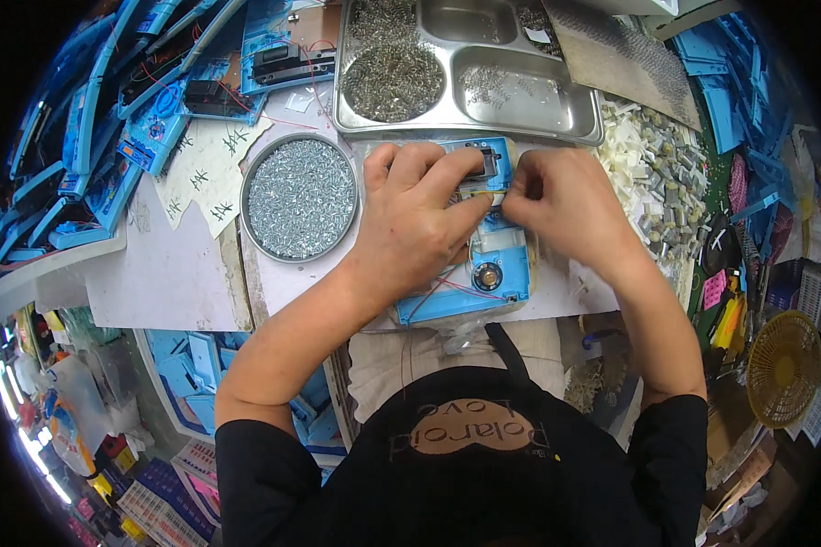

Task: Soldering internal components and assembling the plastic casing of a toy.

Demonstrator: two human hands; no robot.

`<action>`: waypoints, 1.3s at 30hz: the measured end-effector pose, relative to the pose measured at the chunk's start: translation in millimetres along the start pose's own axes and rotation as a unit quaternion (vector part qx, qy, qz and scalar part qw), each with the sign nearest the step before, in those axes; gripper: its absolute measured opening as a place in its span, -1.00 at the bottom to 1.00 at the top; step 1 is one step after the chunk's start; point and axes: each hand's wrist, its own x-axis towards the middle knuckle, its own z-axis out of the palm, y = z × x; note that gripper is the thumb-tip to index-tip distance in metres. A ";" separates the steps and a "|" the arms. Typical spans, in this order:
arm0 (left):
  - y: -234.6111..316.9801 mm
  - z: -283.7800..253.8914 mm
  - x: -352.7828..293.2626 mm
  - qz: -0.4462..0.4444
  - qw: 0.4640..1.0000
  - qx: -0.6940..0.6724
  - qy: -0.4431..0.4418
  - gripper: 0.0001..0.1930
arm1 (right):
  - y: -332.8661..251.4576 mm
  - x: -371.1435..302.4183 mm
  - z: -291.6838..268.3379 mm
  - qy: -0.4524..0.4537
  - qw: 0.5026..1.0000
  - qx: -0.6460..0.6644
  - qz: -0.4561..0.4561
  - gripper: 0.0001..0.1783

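A blue plastic housing (514, 263) lies in front of me on the table, on a piece of clear plastic. It holds a round black speaker (487, 276), thin red wires and a dark rectangular part near its far end. From the left, my left hand (421, 202) grips the housing, its fingers bent over the far half and its thumb near a small pale part with a yellow wire. My right hand (570, 208) is closed in a pinch at the housing's right edge; whatever sits between its fingertips is hidden.
A round tin of small silvery screws (301, 199) stands at left. Behind is a steel compartment tray (465, 128) with small metal parts. White and grey pieces (652, 173) are heaped at right. Blue housings with wires (87, 137) are stacked far left.
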 end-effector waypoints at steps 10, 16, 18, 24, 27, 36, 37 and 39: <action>-3.1 1.5 0.3 0.007 1.000 0.002 -0.013 -0.81 | -35.5 10.2 -7.7 -0.089 0.959 -0.261 -0.057 -0.79; -1.5 5.8 -1.0 0.002 1.000 -0.010 0.008 -0.79 | -8.0 24.2 -29.6 -0.190 0.980 0.016 0.057 -0.83; -1.4 5.6 0.6 0.002 1.000 -0.014 0.002 -0.79 | 5.8 22.0 -27.6 -0.199 0.941 0.217 0.167 -0.81; -2.0 3.0 -0.4 -0.002 1.000 -0.015 -0.002 -0.78 | 6.9 19.7 -16.3 -0.178 0.954 0.202 0.134 -0.77; -4.3 1.9 -1.0 -0.003 1.000 -0.029 0.002 -0.77 | 12.3 15.9 -7.7 -0.150 0.956 0.220 0.122 -0.77; -5.7 9.1 10.2 -0.153 0.979 -0.135 -0.017 -0.72 | 21.9 -69.9 -55.1 -0.026 0.986 0.166 0.000 -0.69; -3.8 6.1 12.2 -0.183 0.971 -0.149 -0.027 -0.70 | 20.6 -82.3 -79.2 -0.022 0.991 0.130 -0.009 -0.68; -2.9 -5.4 18.3 -0.207 0.969 -0.127 -0.042 -0.66 | 32.3 -100.1 -136.6 0.021 1.000 -0.009 -0.012 -0.75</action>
